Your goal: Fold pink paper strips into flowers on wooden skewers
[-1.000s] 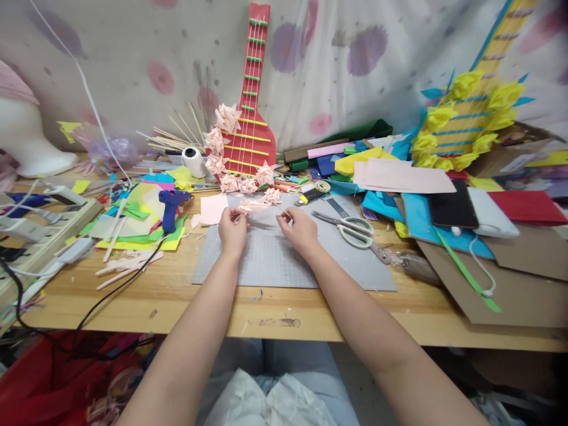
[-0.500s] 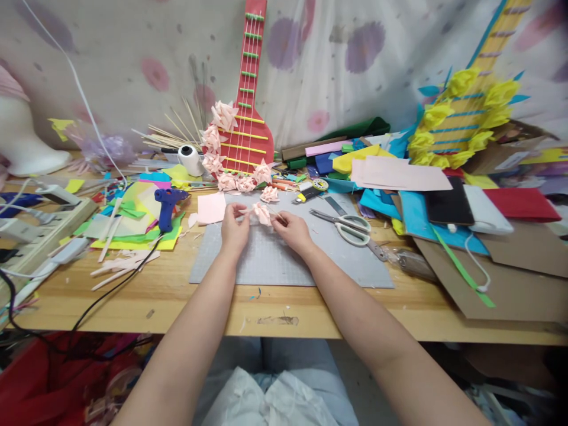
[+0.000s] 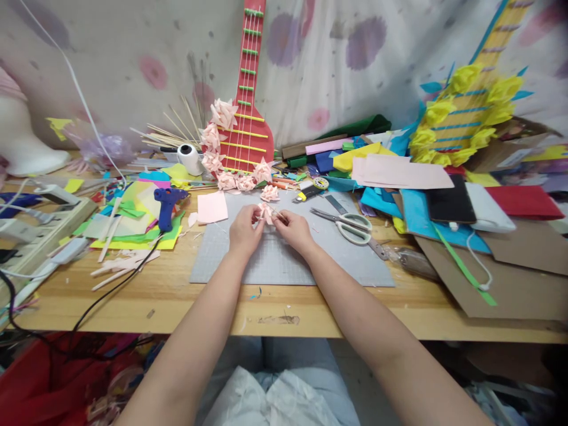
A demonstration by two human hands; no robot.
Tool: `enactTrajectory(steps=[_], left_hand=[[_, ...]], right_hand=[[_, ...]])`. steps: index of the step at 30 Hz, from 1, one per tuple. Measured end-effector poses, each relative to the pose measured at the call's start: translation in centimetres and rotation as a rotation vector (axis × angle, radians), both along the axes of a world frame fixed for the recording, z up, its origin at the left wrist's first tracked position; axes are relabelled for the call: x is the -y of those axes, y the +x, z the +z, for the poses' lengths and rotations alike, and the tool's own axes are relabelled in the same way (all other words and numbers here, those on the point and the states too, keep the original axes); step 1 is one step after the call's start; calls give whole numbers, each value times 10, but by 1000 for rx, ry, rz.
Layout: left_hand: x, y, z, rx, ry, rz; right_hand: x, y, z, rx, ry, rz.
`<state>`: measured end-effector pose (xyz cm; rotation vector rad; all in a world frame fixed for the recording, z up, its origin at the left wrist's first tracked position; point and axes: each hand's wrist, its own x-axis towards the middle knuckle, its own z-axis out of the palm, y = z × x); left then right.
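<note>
Over the grey cutting mat (image 3: 293,266), a small pale pink paper flower (image 3: 265,212) is held between my hands. My left hand (image 3: 245,229) is closed on its left side, the fingertips pressed to the petals. From the right, my right hand (image 3: 290,228) pinches at the same flower, where a thin stick-like piece shows by the fingertips; its kind I cannot make out. Just behind lies another pink paper flower (image 3: 270,193). A red paper guitar (image 3: 246,139) edged with pink flowers leans at the back.
Scissors (image 3: 352,228) and a yellow cutter (image 3: 306,192) lie to the right. Pink paper (image 3: 212,207) and a blue glue gun (image 3: 166,208) are on the left, its black cord trailing forward. A phone (image 3: 450,201) rests on coloured sheets at right, near a yellow flowered guitar (image 3: 459,121).
My left hand has moved right, up against the flower, and its fingers now cover part of it. My right hand stays in nearly the same place.
</note>
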<state>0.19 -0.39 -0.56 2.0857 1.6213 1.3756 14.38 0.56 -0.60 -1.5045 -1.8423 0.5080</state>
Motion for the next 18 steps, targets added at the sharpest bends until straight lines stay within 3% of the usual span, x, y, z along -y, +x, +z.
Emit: enactTrajectory(steps=[9, 18], left_hand=[[-8, -14, -3, 227, -98, 182], [-3, -6, -3, 160, -88, 78]], right_hand=[[-4, 6, -2, 128, -7, -35], [0, 5, 5, 185, 75, -75]])
